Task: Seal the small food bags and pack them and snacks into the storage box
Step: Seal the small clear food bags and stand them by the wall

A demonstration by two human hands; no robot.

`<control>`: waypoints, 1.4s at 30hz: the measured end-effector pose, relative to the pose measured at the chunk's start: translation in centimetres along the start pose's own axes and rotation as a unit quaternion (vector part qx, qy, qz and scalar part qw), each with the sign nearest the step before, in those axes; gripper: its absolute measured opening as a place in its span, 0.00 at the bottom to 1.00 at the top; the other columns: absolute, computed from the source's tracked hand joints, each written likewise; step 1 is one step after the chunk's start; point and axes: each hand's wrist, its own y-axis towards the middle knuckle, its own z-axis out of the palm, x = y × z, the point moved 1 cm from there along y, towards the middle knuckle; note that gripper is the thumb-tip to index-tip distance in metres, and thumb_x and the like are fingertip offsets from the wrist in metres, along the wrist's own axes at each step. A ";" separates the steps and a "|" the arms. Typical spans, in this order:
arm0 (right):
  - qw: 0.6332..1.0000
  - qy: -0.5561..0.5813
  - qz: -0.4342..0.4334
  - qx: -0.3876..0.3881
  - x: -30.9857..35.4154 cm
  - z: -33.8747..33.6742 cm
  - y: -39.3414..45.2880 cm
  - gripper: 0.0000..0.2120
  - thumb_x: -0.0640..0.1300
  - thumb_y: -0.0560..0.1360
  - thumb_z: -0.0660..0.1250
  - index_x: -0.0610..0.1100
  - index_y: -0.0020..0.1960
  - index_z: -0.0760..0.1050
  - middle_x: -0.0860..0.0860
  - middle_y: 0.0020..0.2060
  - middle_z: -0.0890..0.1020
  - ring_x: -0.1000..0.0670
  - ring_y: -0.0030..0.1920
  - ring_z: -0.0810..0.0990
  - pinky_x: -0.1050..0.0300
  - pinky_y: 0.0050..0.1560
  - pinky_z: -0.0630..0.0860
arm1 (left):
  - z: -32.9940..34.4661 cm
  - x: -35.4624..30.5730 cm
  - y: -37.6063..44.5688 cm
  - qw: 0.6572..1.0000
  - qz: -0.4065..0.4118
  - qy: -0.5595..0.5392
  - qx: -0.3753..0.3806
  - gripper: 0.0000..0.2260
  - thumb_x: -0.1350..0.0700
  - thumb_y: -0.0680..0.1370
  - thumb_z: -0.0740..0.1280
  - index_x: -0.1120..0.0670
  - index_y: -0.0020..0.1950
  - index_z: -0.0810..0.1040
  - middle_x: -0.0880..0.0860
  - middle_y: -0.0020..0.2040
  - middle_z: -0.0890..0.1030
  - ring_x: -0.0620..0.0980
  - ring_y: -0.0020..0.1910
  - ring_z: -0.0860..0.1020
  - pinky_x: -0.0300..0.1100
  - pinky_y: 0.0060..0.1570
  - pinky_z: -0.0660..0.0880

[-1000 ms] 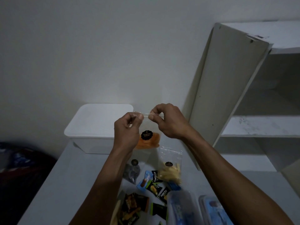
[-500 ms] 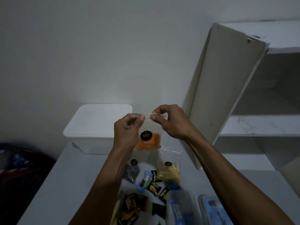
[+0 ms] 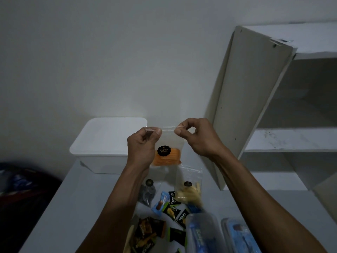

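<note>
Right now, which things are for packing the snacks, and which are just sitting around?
For the job:
orange snack bag, pinched at its top by the left hand and right hand
yellow snack bag
dark snack bag
small snack packets
white storage box

Just lying about:
white shelf unit
leaning board

A plain pale wall (image 3: 109,61) is seen behind the table (image 3: 87,207), and the whole room is dimly lit. The table's grey top runs back to the wall. At the table's right edge a white shelf unit (image 3: 295,139) is placed, with open compartments in shadow. A loose cream panel (image 3: 244,106) is leaned tilted against the unit's left side. Beyond the table's left edge, dark blurred cloth (image 3: 20,189) can be made out low down.
</note>
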 end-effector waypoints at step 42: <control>0.996 -0.004 0.011 0.093 1.4 -0.5 0.8 0.09 0.50 0.75 0.72 0.45 0.41 0.83 0.48 0.36 0.85 0.55 0.37 0.80 0.57 0.41 0.79 | 0.4 -1.2 -0.4 0.997 0.032 0.066 -0.003 0.01 0.54 0.76 0.72 0.49 0.45 0.84 0.46 0.44 0.85 0.42 0.46 0.81 0.37 0.47 0.75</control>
